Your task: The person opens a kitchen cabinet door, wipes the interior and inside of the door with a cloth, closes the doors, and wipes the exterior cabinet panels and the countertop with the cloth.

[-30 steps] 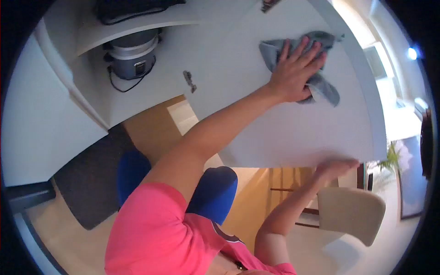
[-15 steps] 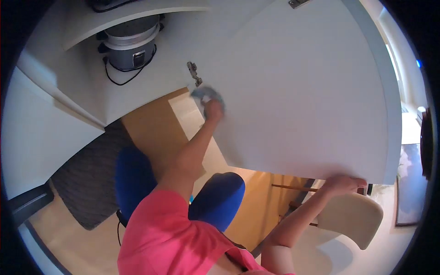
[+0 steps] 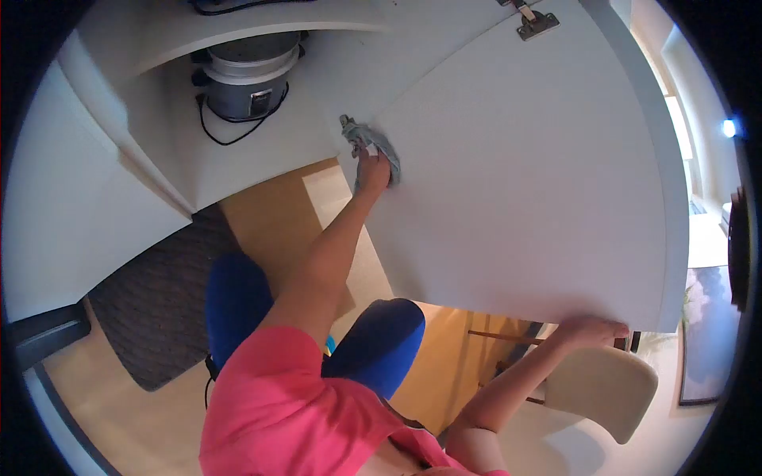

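White door (image 3: 516, 182), matte, open beside cabinet (image 3: 262, 163) with cooker (image 3: 248, 94); chair (image 3: 607, 385) and dark mat (image 3: 163, 309) on the floor. Cloth (image 3: 386, 151) on door at lower hinge (image 3: 346, 122), bunched in left hand (image 3: 373, 170), fingers closed on it. Right hand (image 3: 589, 330) at door's bottom edge; fingers partly hidden, grip unclear. Cooker top cut off by shelf (image 3: 262, 30). Cloth partly covered by hand; long axis slants, upper-left end toward hinge, other lower right.
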`<action>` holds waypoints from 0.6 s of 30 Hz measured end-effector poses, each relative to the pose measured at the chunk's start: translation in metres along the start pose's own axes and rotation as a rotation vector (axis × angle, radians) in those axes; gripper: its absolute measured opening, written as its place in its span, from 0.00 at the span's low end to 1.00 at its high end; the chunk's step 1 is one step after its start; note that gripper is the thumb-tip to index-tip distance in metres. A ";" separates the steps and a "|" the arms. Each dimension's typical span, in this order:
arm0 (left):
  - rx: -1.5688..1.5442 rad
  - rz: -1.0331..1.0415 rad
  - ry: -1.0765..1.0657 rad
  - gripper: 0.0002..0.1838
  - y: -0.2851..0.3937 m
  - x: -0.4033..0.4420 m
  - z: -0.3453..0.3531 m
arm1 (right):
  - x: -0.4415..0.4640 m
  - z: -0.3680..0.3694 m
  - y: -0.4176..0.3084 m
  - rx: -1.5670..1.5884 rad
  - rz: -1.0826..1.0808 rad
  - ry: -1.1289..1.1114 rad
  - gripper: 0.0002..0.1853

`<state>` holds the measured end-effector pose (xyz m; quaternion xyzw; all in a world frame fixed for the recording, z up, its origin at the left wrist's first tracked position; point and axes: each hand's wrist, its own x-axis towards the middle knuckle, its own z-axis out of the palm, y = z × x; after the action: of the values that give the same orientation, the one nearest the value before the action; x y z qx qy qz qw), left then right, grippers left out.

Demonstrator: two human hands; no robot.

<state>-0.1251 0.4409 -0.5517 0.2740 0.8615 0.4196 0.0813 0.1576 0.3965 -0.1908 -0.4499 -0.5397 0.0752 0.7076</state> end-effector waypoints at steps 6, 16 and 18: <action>-0.778 0.325 0.512 0.33 0.149 -0.023 -0.102 | -0.009 0.002 -0.013 -0.022 0.073 0.026 0.36; -0.749 0.066 0.531 0.32 0.028 -0.073 0.033 | 0.003 0.002 0.005 -0.014 0.060 0.044 0.33; -1.062 -0.536 0.323 0.26 -0.003 -0.094 0.052 | -0.003 0.004 0.003 0.014 0.015 0.050 0.34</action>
<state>-0.0283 0.4237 -0.5957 -0.0972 0.5752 0.7926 0.1776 0.1538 0.3985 -0.1952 -0.4507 -0.5180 0.0729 0.7233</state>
